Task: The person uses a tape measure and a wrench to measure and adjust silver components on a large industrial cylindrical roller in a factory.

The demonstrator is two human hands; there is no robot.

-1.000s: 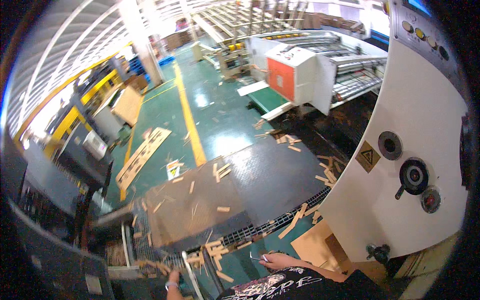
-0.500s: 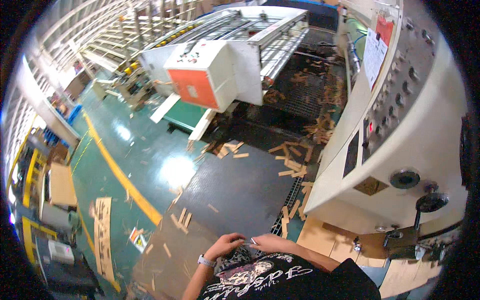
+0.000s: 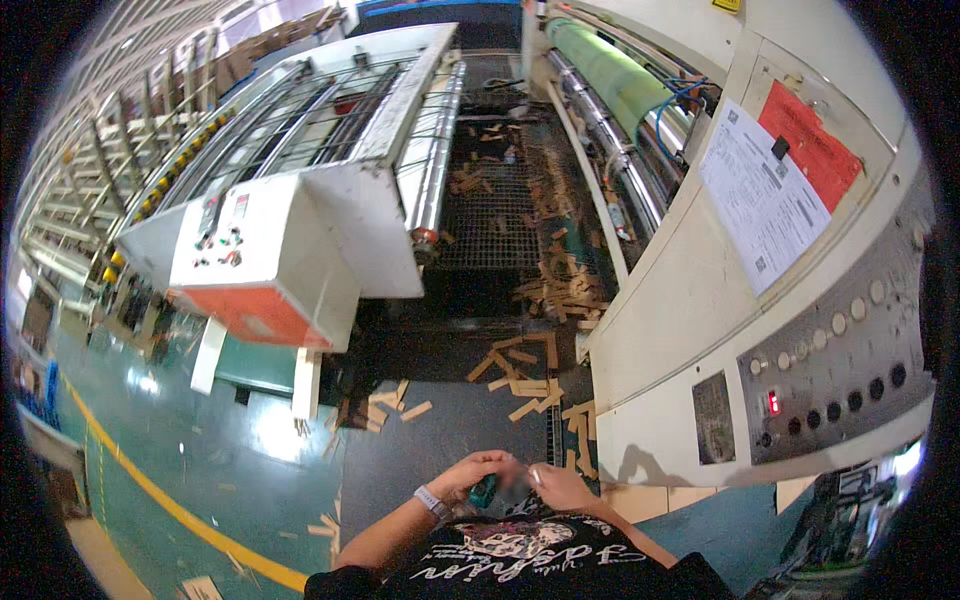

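Observation:
Both hands meet close in front of my black printed shirt, above the dark floor plate. My left hand [image 3: 472, 477], with a pale watch [image 3: 433, 502] on its wrist, has curled fingers. A small teal-green thing [image 3: 482, 491] shows under them, too blurred to name. My right hand [image 3: 561, 489] is closed, its fingers pinched toward the left hand, with a tiny whitish spot at the fingertips. A greyish, smeared patch fills the gap between the hands. What the right fingers hold, if anything, cannot be made out.
A white machine unit [image 3: 280, 260] with rollers stands ahead left. On the right is a cream machine housing [image 3: 660, 330] with a control panel [image 3: 835, 350] and clipped papers [image 3: 765, 195]. Cardboard strips [image 3: 520, 385] litter the dark plate [image 3: 400, 450]. A yellow line [image 3: 170, 505] crosses the green floor.
My view has turned to the right and come closer to the machine. The hands stay together in front of the shirt; the teal-green thing now shows at the left hand.

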